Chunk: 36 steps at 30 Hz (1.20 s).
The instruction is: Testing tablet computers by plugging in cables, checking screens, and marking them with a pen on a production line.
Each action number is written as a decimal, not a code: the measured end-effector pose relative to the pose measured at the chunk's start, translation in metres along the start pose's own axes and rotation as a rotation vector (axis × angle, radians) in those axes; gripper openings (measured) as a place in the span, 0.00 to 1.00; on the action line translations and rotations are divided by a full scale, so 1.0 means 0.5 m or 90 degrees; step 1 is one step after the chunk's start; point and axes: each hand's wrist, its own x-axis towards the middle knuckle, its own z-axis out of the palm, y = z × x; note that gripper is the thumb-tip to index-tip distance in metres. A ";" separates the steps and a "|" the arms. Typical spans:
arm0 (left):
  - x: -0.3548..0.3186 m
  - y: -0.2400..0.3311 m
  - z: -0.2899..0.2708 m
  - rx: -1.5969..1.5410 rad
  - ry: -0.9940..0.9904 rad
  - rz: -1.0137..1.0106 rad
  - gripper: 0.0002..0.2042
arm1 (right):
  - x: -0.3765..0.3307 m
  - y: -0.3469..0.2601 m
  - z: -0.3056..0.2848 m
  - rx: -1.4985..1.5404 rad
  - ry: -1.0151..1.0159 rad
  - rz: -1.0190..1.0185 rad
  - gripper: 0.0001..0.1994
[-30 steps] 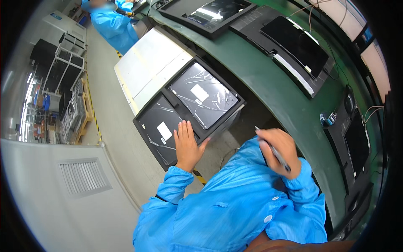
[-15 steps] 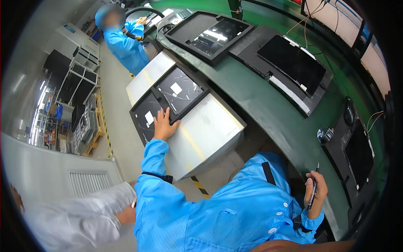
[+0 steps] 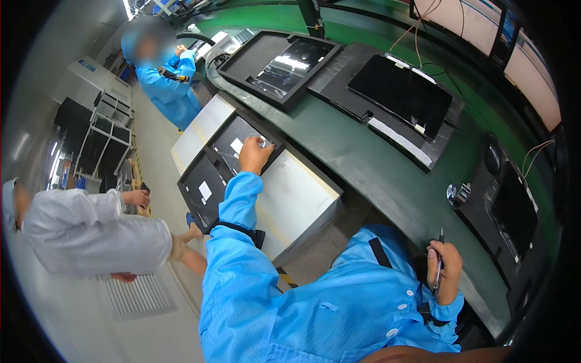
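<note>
Left grip (image 3: 255, 155) curled by the tray's (image 3: 273, 152) right corner; can't tell if I'm pinching. Tugging could tilt the panel (image 3: 227, 134). Right grip (image 3: 446, 265) holds my pen (image 3: 437, 279).

The wearer's hands number two: one left hand (image 3: 254, 156), one right hand (image 3: 448, 272). There is one pen (image 3: 437, 279). Black trays total two: one near tray (image 3: 219, 162) and one far tray (image 3: 247, 59), the latter on one green counter (image 3: 387, 166). The near tray carries two flat dark panels (image 3: 195, 174) and two white labels (image 3: 205, 191), one per panel. Three glossy black screens (image 3: 399, 94), two monitors (image 3: 463, 25), one computer mouse (image 3: 493, 154) and two co-workers (image 3: 91, 230) are counted.
</note>
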 end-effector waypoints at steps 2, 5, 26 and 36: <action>0.004 0.005 -0.002 0.004 -0.034 -0.015 0.24 | 0.002 0.000 0.000 0.011 0.003 0.002 0.08; 0.015 0.001 0.006 0.025 -0.034 0.001 0.23 | 0.005 0.001 -0.001 0.010 -0.008 -0.004 0.09; -0.065 -0.068 0.101 -0.057 0.107 0.318 0.15 | 0.010 0.015 -0.022 0.024 -0.031 -0.024 0.13; -0.076 -0.055 0.116 0.024 0.150 0.296 0.17 | 0.147 0.075 -0.131 -0.236 0.067 -0.052 0.28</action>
